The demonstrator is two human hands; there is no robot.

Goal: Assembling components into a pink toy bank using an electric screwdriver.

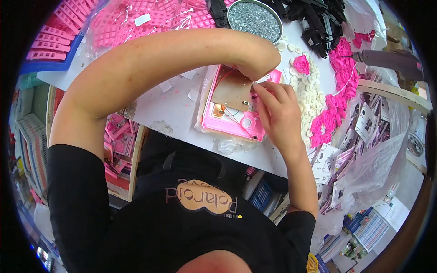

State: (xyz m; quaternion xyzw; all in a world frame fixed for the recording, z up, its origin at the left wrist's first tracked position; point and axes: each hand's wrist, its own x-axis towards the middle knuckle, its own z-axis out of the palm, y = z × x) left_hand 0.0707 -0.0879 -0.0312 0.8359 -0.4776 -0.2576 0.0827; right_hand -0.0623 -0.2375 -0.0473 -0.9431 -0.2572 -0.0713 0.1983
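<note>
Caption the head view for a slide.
Both hands, left hand and right hand, work on a brown circuit board in an open pink casing.

One pink casing (227, 119), two hands (277, 111)

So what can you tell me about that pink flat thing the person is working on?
The pink case looks like moulded plastic, lying open side up on the white table, tilted to the table's edge. A brownish circuit board sits inside, with thin wires and a round white part near its lower corner. The right hand rests on it, fingertips at the board's edge; the left hand curls over its top.
</note>
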